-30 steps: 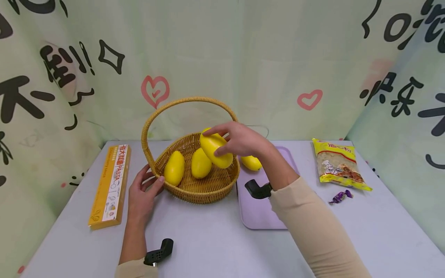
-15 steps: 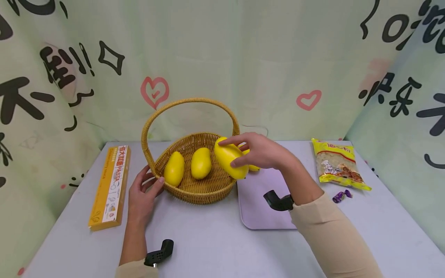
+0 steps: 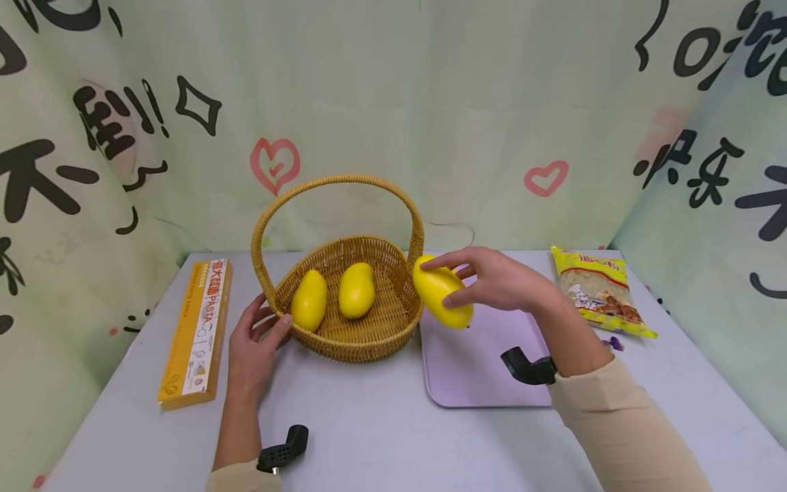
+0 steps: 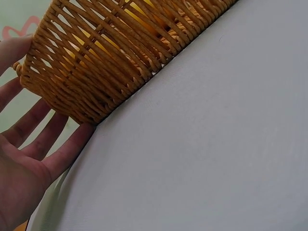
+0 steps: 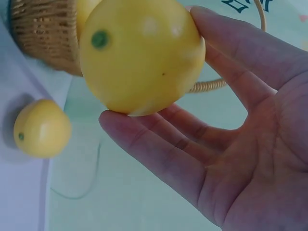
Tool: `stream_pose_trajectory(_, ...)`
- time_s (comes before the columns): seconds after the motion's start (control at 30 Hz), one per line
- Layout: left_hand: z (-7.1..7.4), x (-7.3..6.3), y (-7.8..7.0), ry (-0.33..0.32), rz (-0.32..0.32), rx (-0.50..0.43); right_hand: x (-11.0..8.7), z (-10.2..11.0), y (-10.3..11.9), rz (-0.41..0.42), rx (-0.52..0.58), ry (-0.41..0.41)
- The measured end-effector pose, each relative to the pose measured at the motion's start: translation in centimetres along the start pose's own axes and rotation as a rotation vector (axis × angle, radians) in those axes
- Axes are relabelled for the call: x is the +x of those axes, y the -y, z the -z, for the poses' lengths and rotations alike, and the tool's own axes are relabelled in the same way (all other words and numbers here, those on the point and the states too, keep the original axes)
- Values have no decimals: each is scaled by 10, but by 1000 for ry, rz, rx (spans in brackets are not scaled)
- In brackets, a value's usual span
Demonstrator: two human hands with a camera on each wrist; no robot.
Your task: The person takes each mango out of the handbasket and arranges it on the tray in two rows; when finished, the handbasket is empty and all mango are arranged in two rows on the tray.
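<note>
right hand (image 3: 499,279) pinches yellow fruit (image 3: 441,295) | left hand (image 3: 253,348) grips basket (image 3: 356,351) edge | orange box (image 3: 194,335) reads "PASTA"

The held yellow fruit (image 3: 434,290) has smooth, softly glossy skin, the basket (image 3: 359,351) looks of rough woven wicker, the tray (image 3: 473,372) of smooth matt plastic, the packet (image 3: 595,290) of shiny film, and the box (image 3: 195,335) of printed cardboard.
</note>
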State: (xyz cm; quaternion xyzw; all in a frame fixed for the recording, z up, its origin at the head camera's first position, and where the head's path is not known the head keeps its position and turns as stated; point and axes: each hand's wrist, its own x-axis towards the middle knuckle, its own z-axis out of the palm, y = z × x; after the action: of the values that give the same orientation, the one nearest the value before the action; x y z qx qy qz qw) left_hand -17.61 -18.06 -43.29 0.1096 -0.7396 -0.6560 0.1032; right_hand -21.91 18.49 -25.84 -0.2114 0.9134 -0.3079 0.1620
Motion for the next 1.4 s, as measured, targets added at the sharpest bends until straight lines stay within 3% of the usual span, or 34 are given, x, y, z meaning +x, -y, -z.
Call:
stream_pose_trajectory(0.43, 0, -1, 0, 2, 4, -8, -12, 19, -33, -56, -55, -37)
stream_pose_trajectory(0.83, 0, -1, 0, -3, 13, -11, -9, 33, -60, -202, -62, -81)
stream_pose_trajectory(1.03, 0, 0, -2, 7, 15, -30, 0, 30, -78, -241, -52, -102)
stream_pose_trajectory(1.4, 1, 2, -1, 16, 12, -31, 26, 16, -107, -394, -28, -106)
